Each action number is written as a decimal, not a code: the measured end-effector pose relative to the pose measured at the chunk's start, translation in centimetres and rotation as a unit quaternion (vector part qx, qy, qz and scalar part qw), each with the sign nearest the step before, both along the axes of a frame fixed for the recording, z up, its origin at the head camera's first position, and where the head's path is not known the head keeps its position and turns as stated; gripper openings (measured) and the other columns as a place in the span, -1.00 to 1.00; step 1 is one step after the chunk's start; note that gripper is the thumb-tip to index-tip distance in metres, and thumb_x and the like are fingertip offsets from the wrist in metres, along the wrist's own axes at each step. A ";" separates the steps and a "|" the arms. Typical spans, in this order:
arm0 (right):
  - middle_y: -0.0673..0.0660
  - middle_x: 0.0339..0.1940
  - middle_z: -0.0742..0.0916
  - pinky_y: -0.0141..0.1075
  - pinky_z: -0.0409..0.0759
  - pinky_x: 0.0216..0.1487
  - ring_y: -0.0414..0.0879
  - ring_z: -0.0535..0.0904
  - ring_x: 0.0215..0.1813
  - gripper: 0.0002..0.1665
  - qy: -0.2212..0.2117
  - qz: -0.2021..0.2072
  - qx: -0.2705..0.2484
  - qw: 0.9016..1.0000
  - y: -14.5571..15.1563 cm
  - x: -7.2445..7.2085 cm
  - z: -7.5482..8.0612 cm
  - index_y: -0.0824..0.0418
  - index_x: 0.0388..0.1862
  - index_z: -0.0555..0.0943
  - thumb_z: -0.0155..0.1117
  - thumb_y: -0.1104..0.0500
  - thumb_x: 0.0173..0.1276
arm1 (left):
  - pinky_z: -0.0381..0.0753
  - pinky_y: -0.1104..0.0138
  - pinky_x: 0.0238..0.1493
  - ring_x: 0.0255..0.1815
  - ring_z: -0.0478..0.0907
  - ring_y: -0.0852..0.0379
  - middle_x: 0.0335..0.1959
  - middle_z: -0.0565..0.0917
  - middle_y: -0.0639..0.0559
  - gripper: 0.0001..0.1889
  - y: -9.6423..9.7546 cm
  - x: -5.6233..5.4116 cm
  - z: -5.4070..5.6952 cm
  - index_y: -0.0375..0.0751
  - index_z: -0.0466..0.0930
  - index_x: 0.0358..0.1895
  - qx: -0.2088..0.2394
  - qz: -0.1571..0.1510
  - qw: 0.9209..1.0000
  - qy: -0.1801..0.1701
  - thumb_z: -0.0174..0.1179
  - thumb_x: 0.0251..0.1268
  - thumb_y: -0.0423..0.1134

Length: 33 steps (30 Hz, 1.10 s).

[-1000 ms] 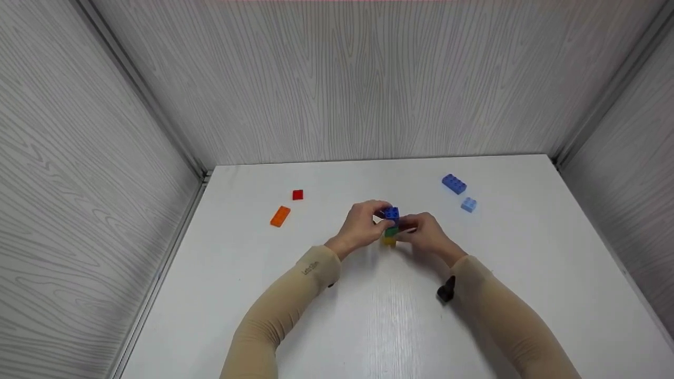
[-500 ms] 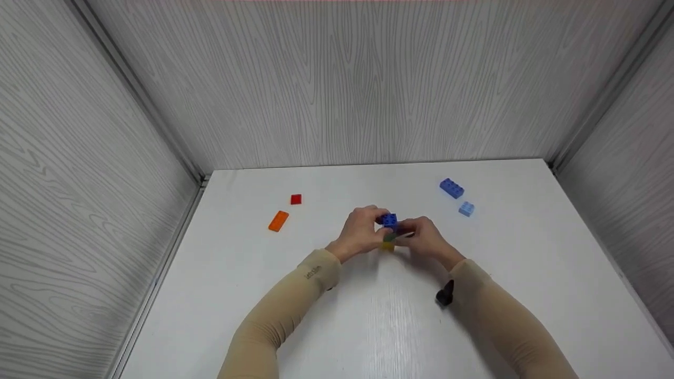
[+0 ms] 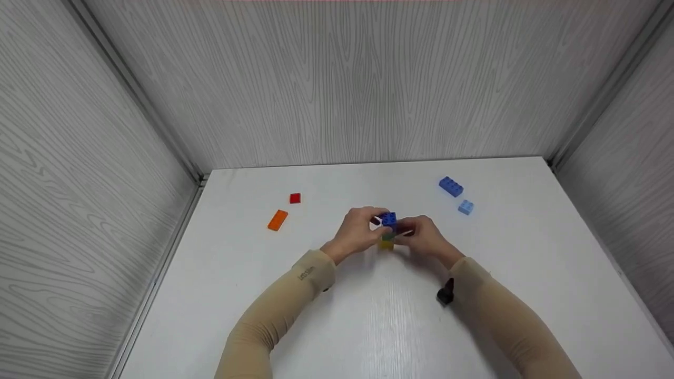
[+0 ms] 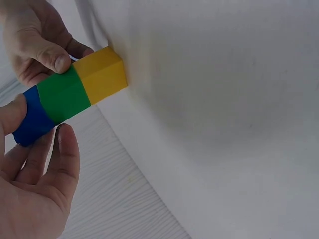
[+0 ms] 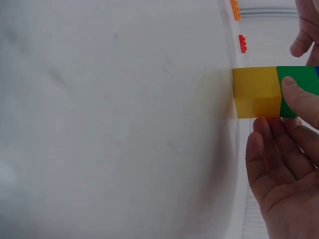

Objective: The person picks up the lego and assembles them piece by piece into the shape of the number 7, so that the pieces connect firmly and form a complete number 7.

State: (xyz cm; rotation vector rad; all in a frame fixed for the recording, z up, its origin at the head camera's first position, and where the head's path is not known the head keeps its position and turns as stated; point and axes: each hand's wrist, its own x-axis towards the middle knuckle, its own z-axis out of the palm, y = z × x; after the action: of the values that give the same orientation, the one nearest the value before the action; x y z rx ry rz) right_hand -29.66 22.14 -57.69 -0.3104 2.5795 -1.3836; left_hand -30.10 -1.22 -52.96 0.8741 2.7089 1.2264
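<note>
A small tower of three toy building bricks stands upright on the white table (image 3: 337,316). At its top is a blue brick (image 3: 388,218) with studs, below it a green brick (image 4: 64,95), and at the bottom a yellow brick (image 4: 104,77). My left hand (image 3: 354,231) pinches the blue brick between thumb and fingers. From the other side my right hand (image 3: 424,237) grips the green brick; in the right wrist view its thumb lies on the green face and its fingers are behind, near the yellow brick (image 5: 256,93). Fingers partly hide the green brick from above.
To the left lie a red square piece (image 3: 295,198) and an orange plate brick (image 3: 277,220). A longer blue brick (image 3: 451,186) and a light blue brick (image 3: 465,207) lie at the back right. Grey wood-grain panels (image 3: 337,79) wall the table's back and sides.
The head view has shifted slightly. Both hands keep their hold on the brick tower, with hardly any movement.
</note>
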 end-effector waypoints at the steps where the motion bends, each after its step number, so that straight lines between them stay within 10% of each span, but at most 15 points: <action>1: 0.04 0.14 0.92 0.14 0.75 0.45 0.05 0.82 0.22 -0.65 0.001 0.003 0.003 1.000 0.0 0.0 0.0 -0.04 0.25 0.87 0.57 0.09 0.53 | 0.82 -0.02 0.35 0.22 0.81 -0.06 0.28 0.86 -0.11 -0.59 -0.1 0.0 0.0 -0.19 0.75 0.39 0.003 -0.003 1.000 -0.001 0.45 0.58 -0.22; 15: 0.14 0.23 0.89 0.15 0.73 0.48 0.11 0.80 0.30 -0.56 -0.007 0.018 -0.003 1.000 0.0 0.0 0.3 0.10 0.37 0.81 0.54 0.20 0.55 | 0.79 -0.15 0.37 0.24 0.83 -0.26 0.27 0.84 -0.29 -0.58 -3.6 0.1 -0.5 -0.29 0.74 0.35 0.014 0.001 1.000 -0.012 0.40 0.59 -0.16; 33: 0.16 0.25 0.87 0.08 0.75 0.44 0.09 0.77 0.31 -0.51 -0.025 0.014 0.001 1.000 0.2 -0.1 0.3 0.13 0.39 0.79 0.55 0.17 0.53 | 0.78 -0.14 0.40 0.26 0.79 -0.23 0.30 0.82 -0.19 -0.60 -9.5 -0.7 0.0 -0.19 0.75 0.37 0.024 0.105 0.994 -0.019 0.39 0.63 -0.12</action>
State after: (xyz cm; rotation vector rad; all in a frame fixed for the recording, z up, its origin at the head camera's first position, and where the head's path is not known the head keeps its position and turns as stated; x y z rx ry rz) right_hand -29.71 22.33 -57.42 -0.3053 2.5257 -1.3622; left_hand -30.83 -10.75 -52.96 0.5730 2.8094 1.3341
